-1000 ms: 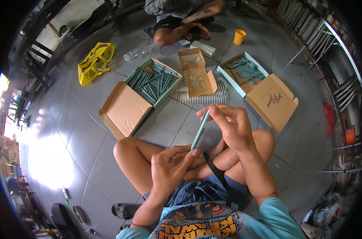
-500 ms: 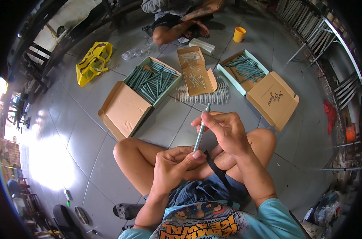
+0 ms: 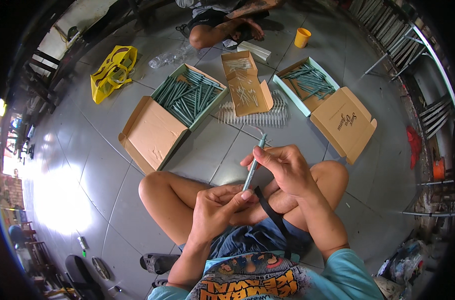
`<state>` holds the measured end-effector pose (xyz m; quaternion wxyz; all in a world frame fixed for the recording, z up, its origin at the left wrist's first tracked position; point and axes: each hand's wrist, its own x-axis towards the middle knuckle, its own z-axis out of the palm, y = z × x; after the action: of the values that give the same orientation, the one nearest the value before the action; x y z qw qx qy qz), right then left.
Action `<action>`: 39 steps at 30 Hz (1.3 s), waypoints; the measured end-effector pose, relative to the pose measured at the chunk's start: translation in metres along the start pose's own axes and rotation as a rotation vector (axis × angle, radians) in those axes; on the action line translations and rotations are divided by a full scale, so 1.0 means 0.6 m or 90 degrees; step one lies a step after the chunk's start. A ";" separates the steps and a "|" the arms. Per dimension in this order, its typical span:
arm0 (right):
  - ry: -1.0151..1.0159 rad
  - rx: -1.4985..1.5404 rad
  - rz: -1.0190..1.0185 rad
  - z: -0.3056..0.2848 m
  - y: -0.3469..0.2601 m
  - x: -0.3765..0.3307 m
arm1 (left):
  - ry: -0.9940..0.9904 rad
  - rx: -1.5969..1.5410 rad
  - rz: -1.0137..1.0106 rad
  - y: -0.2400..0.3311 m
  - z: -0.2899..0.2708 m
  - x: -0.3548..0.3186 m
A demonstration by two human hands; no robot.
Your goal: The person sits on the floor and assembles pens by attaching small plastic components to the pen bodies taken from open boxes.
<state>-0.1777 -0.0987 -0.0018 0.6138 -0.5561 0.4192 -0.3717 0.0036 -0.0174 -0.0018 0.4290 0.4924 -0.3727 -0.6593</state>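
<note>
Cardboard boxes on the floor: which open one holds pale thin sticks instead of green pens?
The small brown middle box, between the two teal-lined boxes. The left box and right box are full of green pens; the middle one shows loose pale sticks.

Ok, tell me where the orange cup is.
In the head view the orange cup stands on the floor at the top, right of centre, just beyond the right-hand open box of pens and right of the other person's foot.

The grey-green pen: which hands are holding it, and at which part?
Both hold the pen: the right hand pinches its upper half, the left hand its lower end.
</note>
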 end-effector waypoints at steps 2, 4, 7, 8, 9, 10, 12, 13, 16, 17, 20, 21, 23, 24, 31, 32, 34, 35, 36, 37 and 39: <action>-0.002 0.000 0.017 0.004 0.006 0.004 | 0.009 -0.006 -0.009 -0.003 -0.003 0.001; -0.003 0.011 0.032 0.005 0.016 0.008 | 0.010 -0.016 -0.018 -0.007 -0.007 0.002; -0.003 0.043 0.049 0.003 0.039 0.015 | 0.000 -0.039 -0.027 -0.017 -0.015 0.006; -0.002 0.050 0.052 0.002 0.045 0.016 | -0.003 -0.047 -0.027 -0.021 -0.018 0.007; -0.002 0.056 0.054 0.002 0.048 0.017 | -0.006 -0.054 -0.027 -0.023 -0.019 0.008; -0.004 0.069 0.055 0.002 0.048 0.018 | -0.006 -0.054 -0.030 -0.024 -0.020 0.008; -0.009 0.095 0.056 0.005 0.047 0.019 | -0.006 -0.053 -0.037 -0.024 -0.022 0.009; -0.017 0.112 0.072 0.005 0.044 0.019 | -0.008 -0.064 -0.036 -0.026 -0.023 0.009; -0.041 0.186 0.104 0.003 0.038 0.020 | -0.012 -0.086 -0.038 -0.030 -0.024 0.008; -0.048 0.225 0.105 -0.002 0.042 0.021 | -0.013 -0.085 -0.043 -0.030 -0.022 0.008; -0.028 0.180 0.101 -0.001 0.031 0.010 | -0.010 -0.082 -0.041 -0.037 -0.022 0.005; -0.015 0.138 0.098 0.001 0.027 0.004 | -0.008 -0.080 -0.039 -0.039 -0.023 0.005; -0.044 0.063 0.102 0.000 0.027 -0.002 | -0.001 -0.097 -0.040 -0.038 -0.021 0.002; -0.058 0.025 0.104 0.000 0.028 -0.006 | 0.003 -0.105 -0.040 -0.037 -0.019 0.001; -0.083 0.241 0.091 0.006 0.042 -0.013 | -0.011 -0.105 -0.031 -0.034 -0.017 0.003; -0.077 0.240 0.094 0.005 0.044 -0.012 | -0.013 -0.101 -0.028 -0.034 -0.017 0.003; -0.064 0.237 0.100 0.001 0.049 -0.011 | -0.026 -0.106 -0.034 -0.034 -0.018 0.001; -0.061 0.243 0.106 0.000 0.051 -0.012 | -0.037 -0.115 -0.044 -0.033 -0.020 0.000; -0.058 0.249 0.111 -0.001 0.052 -0.013 | -0.048 -0.124 -0.053 -0.033 -0.021 -0.001; -0.055 0.256 0.116 -0.001 0.053 -0.013 | -0.049 -0.131 -0.057 -0.034 -0.021 -0.002; -0.055 0.301 0.113 0.003 0.059 -0.012 | -0.052 -0.145 -0.064 -0.035 -0.022 -0.002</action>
<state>-0.1791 -0.0877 -0.0363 0.7746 -0.3736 0.3412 -0.3796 0.0124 -0.0098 -0.0238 0.4330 0.4313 -0.2878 -0.7373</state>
